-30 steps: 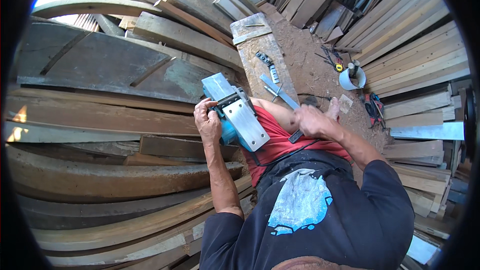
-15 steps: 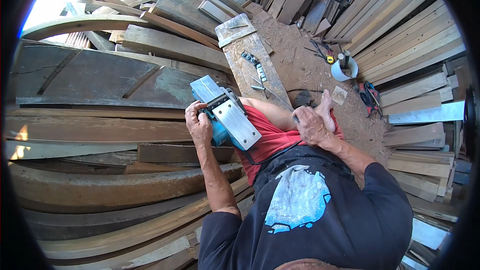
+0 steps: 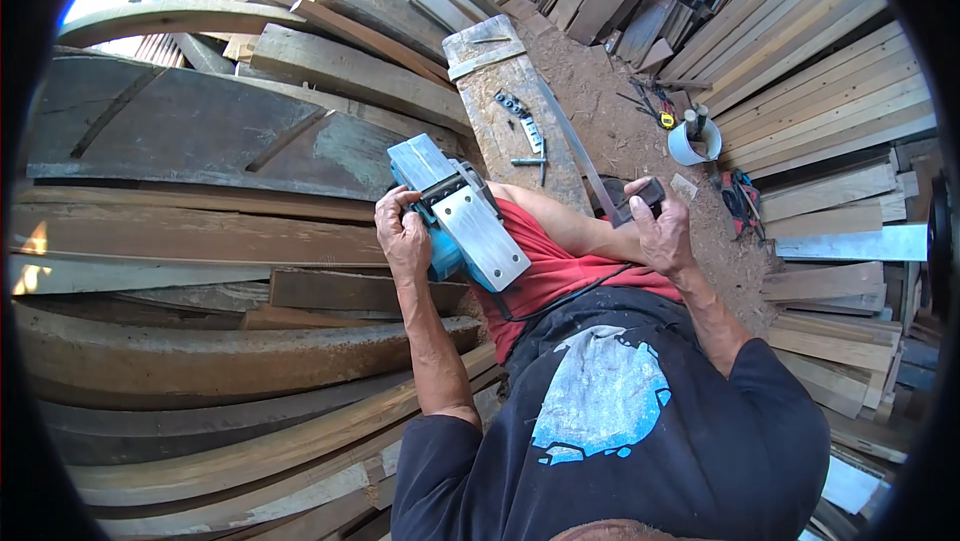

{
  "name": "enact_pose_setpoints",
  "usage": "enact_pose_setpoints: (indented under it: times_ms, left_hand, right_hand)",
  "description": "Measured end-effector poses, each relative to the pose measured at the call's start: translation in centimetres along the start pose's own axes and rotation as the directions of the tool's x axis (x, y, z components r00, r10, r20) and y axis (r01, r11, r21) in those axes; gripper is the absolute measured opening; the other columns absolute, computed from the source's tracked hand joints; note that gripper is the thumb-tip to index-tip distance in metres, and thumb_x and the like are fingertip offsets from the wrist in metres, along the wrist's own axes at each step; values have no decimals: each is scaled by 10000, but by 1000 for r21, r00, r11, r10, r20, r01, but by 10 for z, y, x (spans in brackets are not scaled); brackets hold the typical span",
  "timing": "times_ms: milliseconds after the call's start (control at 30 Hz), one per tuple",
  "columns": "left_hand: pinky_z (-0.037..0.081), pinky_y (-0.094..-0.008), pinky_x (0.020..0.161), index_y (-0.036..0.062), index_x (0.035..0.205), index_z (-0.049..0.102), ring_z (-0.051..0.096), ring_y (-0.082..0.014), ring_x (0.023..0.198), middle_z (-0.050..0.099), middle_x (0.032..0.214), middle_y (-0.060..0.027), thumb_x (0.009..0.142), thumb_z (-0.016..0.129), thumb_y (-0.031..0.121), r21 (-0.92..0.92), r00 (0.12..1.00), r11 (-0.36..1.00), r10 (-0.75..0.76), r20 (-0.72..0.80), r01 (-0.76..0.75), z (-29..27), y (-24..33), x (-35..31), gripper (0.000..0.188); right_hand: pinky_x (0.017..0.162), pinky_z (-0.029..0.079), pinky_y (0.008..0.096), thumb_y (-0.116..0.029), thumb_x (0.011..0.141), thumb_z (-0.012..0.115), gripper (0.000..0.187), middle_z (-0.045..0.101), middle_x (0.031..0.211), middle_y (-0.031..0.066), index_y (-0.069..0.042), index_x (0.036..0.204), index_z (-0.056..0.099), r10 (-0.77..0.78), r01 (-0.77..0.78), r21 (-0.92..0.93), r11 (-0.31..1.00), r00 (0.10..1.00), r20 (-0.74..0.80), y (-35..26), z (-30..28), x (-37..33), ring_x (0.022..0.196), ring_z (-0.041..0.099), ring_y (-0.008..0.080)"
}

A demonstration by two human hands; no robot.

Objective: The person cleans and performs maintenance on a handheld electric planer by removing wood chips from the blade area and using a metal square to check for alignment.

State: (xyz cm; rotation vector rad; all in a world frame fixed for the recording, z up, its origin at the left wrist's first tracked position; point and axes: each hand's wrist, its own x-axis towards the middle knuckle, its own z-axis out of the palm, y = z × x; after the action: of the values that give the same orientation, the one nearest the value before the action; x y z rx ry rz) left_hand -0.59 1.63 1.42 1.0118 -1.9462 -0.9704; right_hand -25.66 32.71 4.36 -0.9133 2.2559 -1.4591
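The worn wooden surface [image 3: 482,106] carries a cross strip [image 3: 486,65], small metal parts [image 3: 531,134] and a T-shaped tool [image 3: 528,161] — the sawdust-strewn floor [image 3: 610,111] bears a white bucket [image 3: 690,151], yellow tape measure [image 3: 667,121] and red-and-black tool [image 3: 742,203].

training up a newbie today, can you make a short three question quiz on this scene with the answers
1. True or false: the left hand grips the electric planer, whose metal sole faces up.
2. Which measuring or marking tool does the right hand hold?
3. Fill the gap: beside the white bucket lies a yellow and black ____.

Key: 1. True. 2. A try square. 3. Tape measure.
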Motion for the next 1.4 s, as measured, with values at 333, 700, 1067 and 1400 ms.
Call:
enact_pose_setpoints:
  times_ms: [333,700,1067,1400]
  left_hand:
    - [469,-441,1084,32,1027,716,622,-331,1196,674,1221,-179,823,491,-65,57,999,997,48,-5,-48,0,13,-1,319]
    - [470,-444,1075,35,1022,715,616,-325,1183,670,1229,-166,822,486,-50,41,999,999,34,-4,-34,0,8,-2,315]
    - [470,-439,1074,22,1019,714,613,-314,1198,667,1225,-169,824,479,-63,-2,1000,1000,16,-14,-16,-3,5,-3,317]
    - [465,-446,1085,20,1018,721,611,-327,1209,663,1233,-184,816,480,-64,-6,1000,1000,1,-14,-1,-2,7,-2,326]
  right_hand:
    - [698,525,324,-154,1031,651,160,710,837,73,-34,1114,715,-92,60,184,981,981,173,-45,60,1,737,659,127]
    - [745,564,354,-147,1012,617,157,748,875,100,-40,1078,711,-123,154,-126,980,966,227,27,102,81,801,730,190]
    - [587,436,298,-147,1037,639,142,581,694,7,-56,1110,721,-95,63,165,984,977,189,-36,84,37,606,506,86]
    - [708,533,316,-165,1049,635,177,735,851,66,-17,1105,715,-124,85,205,975,976,181,-46,72,15,765,684,124]
